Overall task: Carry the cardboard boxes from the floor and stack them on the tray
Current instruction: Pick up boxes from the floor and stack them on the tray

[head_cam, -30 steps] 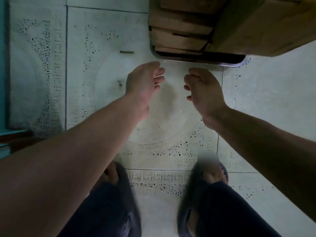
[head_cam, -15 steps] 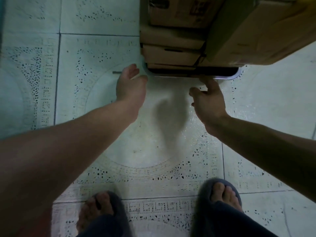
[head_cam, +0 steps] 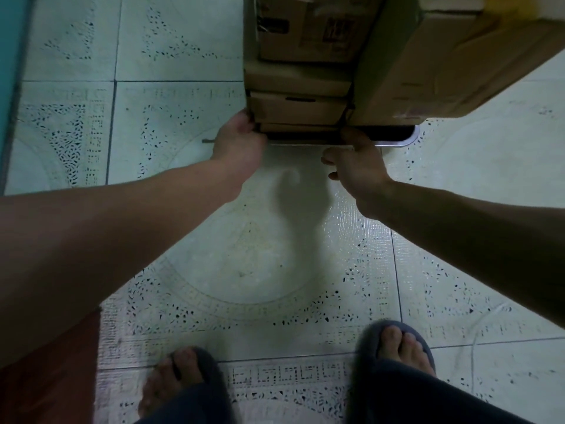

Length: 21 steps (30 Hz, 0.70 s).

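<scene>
The left hand [head_cam: 238, 142] curls round the near-left corner of the tray [head_cam: 397, 144]. The right hand [head_cam: 357, 166] reaches over its near rim, though I cannot tell whether it grips. The cardboard boxes [head_cam: 299, 108] sit stacked on the tray at twelve o'clock, on the tiled floor [head_cam: 260, 270].

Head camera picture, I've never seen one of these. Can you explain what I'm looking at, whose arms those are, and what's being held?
There is no machine here. A person wears a camera on the head, so this one picture looks down along their own arms to the tiled floor and their feet in slippers. At the top, a metal tray lies at floor level with cardboard boxes stacked on it, and a bigger box on the right. The left hand curls round the tray's left corner. The right hand reaches the tray's front rim, but its fingertips are in shadow, so I cannot tell whether it grips.
</scene>
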Tool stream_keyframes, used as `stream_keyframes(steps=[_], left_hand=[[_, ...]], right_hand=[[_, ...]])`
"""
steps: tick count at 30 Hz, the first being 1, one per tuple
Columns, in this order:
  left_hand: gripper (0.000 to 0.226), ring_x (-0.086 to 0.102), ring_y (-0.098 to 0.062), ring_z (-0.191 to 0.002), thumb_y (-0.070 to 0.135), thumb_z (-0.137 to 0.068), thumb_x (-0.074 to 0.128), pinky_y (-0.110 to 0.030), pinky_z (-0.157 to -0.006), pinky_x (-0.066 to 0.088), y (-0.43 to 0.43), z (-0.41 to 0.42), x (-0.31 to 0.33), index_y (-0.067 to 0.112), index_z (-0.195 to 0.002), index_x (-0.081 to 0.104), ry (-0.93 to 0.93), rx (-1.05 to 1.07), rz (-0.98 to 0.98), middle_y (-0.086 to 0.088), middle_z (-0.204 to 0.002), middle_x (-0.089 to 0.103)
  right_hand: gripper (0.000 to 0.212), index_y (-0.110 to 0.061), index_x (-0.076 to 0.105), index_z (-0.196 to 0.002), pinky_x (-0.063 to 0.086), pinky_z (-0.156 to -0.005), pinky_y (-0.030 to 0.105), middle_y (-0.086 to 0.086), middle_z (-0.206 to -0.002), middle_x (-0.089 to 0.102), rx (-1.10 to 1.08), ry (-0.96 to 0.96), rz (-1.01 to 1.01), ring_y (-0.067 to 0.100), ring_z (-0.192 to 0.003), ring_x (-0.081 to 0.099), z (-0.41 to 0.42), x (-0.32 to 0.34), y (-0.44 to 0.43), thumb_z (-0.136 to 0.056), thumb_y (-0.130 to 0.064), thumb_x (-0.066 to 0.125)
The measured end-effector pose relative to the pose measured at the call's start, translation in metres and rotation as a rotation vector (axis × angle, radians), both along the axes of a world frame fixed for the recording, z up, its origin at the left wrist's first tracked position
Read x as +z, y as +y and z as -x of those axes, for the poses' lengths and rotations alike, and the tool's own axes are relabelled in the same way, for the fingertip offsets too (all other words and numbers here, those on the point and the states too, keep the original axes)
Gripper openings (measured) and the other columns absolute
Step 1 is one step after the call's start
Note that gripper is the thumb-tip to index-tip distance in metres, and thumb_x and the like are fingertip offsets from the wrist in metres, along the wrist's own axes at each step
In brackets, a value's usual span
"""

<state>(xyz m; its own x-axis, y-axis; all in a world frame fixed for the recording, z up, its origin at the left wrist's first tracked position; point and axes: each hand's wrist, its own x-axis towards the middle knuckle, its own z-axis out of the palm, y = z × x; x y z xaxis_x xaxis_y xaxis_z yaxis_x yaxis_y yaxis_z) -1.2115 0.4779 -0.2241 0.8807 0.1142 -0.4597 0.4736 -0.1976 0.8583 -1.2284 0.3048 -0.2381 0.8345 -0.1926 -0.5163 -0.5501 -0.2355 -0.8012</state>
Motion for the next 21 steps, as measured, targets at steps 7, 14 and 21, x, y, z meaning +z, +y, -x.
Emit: stream_keyframes(steps=[7,14,21], left_hand=[[0.048,0.047,-0.003,-0.106,0.003,-0.093,0.045,-0.013,-0.077,0.036,0.003,0.002,-0.01,0.027,-0.134,0.053,-0.026,-0.07,-0.076,0.015,-0.12,0.054],[0.033,0.049,-0.004,-0.106,0.013,-0.096,0.053,-0.019,-0.086,0.036,0.005,0.0,-0.013,0.024,-0.127,0.059,-0.093,-0.072,-0.146,0.014,-0.114,0.056],[0.032,0.051,-0.002,-0.109,0.018,-0.096,0.056,-0.017,-0.089,0.036,0.005,0.002,-0.013,0.023,-0.127,0.061,-0.111,-0.08,-0.15,0.017,-0.114,0.057]], right_hand=[[0.057,-0.017,0.044,-0.142,0.054,-0.077,0.031,0.009,-0.126,0.06,0.021,0.003,-0.007,0.024,-0.106,0.062,0.001,-0.004,-0.005,-0.087,-0.015,0.062],[0.062,-0.027,0.045,-0.143,0.051,-0.097,0.045,-0.015,-0.111,0.056,0.054,-0.056,0.063,0.02,-0.102,0.063,0.002,-0.004,-0.007,-0.084,-0.021,0.064],[0.066,-0.028,0.039,-0.147,0.057,-0.086,0.039,-0.013,-0.115,0.055,0.019,-0.041,-0.014,0.021,-0.096,0.066,0.004,-0.004,-0.006,-0.087,-0.016,0.062]])
